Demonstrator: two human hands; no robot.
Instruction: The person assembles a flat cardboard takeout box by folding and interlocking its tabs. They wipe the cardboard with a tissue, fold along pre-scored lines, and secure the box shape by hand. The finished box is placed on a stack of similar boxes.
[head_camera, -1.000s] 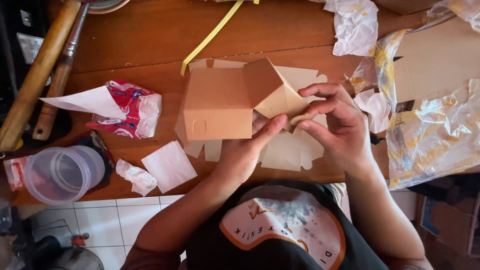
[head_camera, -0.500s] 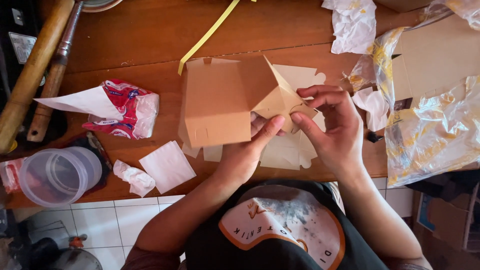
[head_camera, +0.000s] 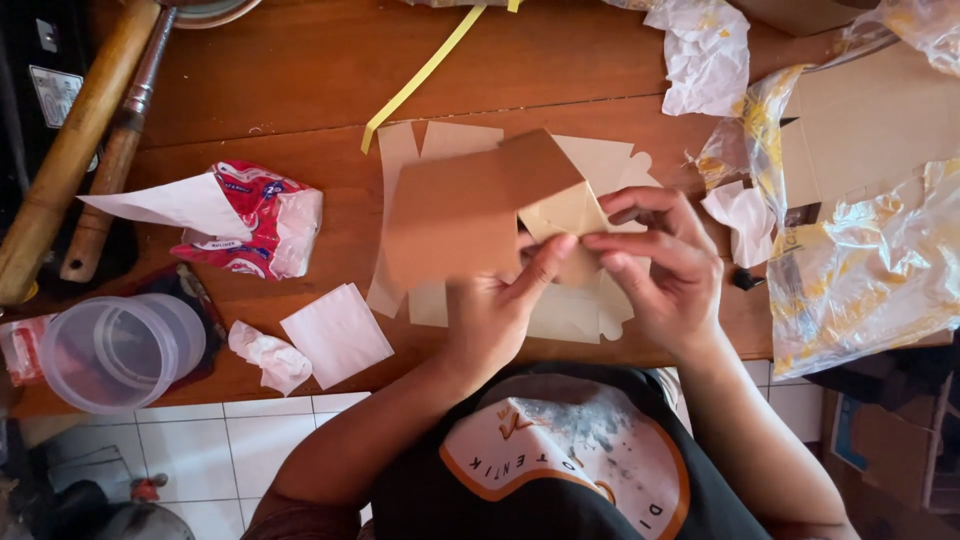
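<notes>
I hold a brown cardboard box (head_camera: 455, 215) above the wooden table, partly folded, with one flap (head_camera: 560, 200) angled up at its right side. My left hand (head_camera: 500, 310) grips the box from below, thumb pressed on its near right edge. My right hand (head_camera: 660, 265) pinches the pale inner flap at the box's right corner with its fingertips. Flat pale cardboard blanks (head_camera: 590, 160) lie on the table under the box and both hands.
A red and white tissue pack (head_camera: 250, 220) and loose tissues (head_camera: 300, 340) lie at the left, beside a clear plastic cup (head_camera: 115, 350). Wooden handles (head_camera: 70, 160) rest far left. A yellow strip (head_camera: 420, 75) lies behind. Crumpled plastic wrap and cardboard (head_camera: 860, 200) fill the right.
The box has been lifted and tilted, so its top face now points more toward me. My right fingers have shifted onto the pale inner flap at the corner.
</notes>
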